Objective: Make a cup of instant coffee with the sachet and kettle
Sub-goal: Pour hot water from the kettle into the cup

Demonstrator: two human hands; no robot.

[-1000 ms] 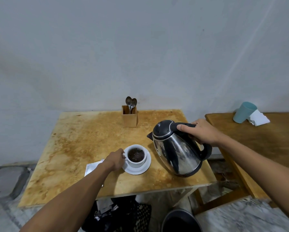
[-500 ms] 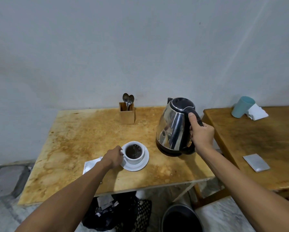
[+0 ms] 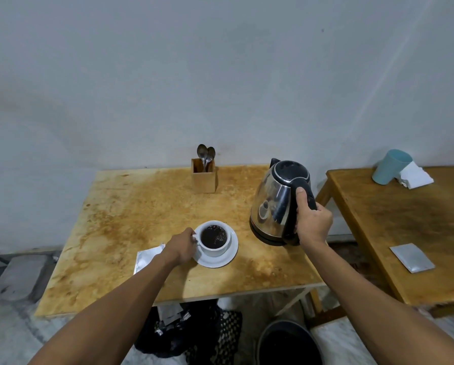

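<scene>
**Desk:** Coffee (image 3: pixel 213 236) is seen dark and near the brim in the white cup (image 3: pixel 215 242), set on its saucer (image 3: pixel 230 255) toward the front middle of the stained table (image 3: pixel 110 219). How much of the job is judged done?

**Caption:** Most of it. An opened sachet (image 3: pixel 145 259) is seen lying flat just left of the saucer, partly hidden by the left forearm, and liquid is already in the cup. The kettle (image 3: pixel 278 204) is held upright by its black handle, with the right hand (image 3: pixel 312 225) wrapped tight around it; whether the base is resting on the table or just above it cannot be told. The cup's handle is pinched by the left hand (image 3: pixel 182 246). Stirring is judged to be what is left; the spoons (image 3: pixel 206 156) are untouched in the wooden holder (image 3: pixel 203 179) at the back.

**Desk:** And room to move?

**Caption:** Bare tabletop is seen between cup and holder, so a reach for a spoon is unobstructed. The kettle is placed near the table's right edge, with a gap to the second table (image 3: pixel 405 227). A blue cup (image 3: pixel 390 167) and another sachet (image 3: pixel 411 258) are seen there, well apart from the work.
</scene>
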